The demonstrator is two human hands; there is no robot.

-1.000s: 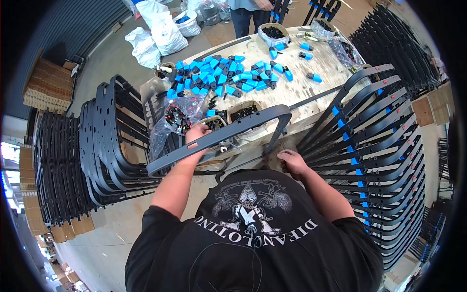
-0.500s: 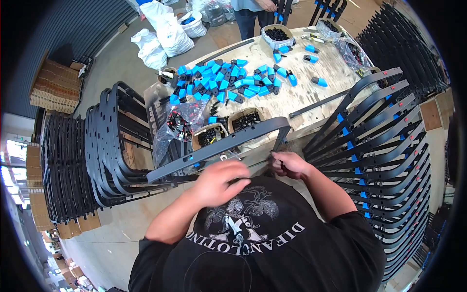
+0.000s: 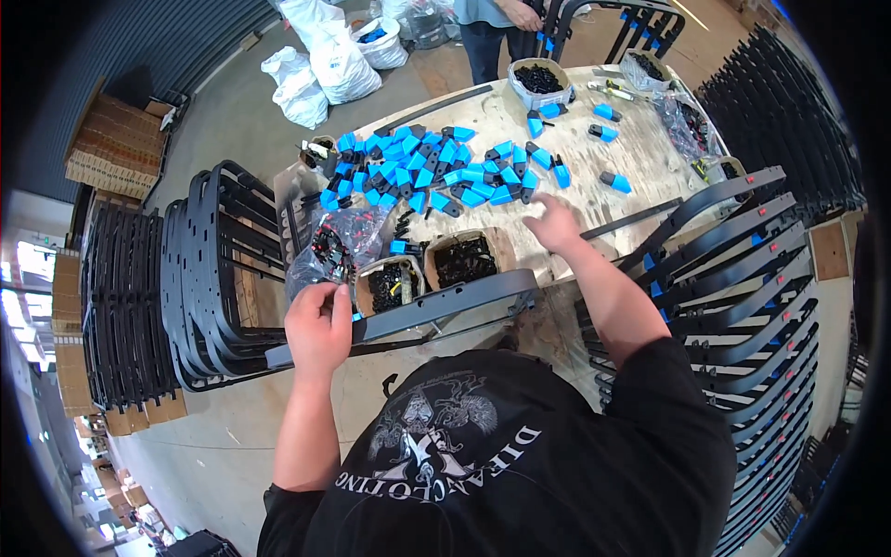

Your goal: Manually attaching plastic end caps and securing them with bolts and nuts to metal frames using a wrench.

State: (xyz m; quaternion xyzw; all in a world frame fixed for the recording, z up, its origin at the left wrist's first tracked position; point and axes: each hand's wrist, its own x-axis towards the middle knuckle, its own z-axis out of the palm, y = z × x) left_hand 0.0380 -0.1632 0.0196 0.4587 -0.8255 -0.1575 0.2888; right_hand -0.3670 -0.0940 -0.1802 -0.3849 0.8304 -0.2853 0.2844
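My right hand (image 3: 555, 225) reaches over the near edge of the table, its fingers apart and holding nothing. Just beyond it lies a loose pile of blue-and-black plastic pieces (image 3: 399, 162). My left hand (image 3: 318, 327) is curled above the left end of a black metal frame (image 3: 445, 302); whatever its fingers may hold is hidden. The frame lies along the table's near side, in front of me. Close to my left hand are a clear bag of small red and black parts (image 3: 332, 246) and a bin of small black parts (image 3: 388, 283). A second bin (image 3: 464, 258) stands to its right.
Curved black frames (image 3: 733, 306) are stacked at my right, with more frames (image 3: 209, 269) at the left. A black bar (image 3: 636, 217) lies on the wooden table (image 3: 557, 121). Across it, a person (image 3: 497, 37) stands by another frame. White sacks (image 3: 339, 60) sit behind.
My right hand has left the frame's right end and moved forward over the table, opening. My left hand has shifted left toward the frame's left end. The frame sits lower and flatter.
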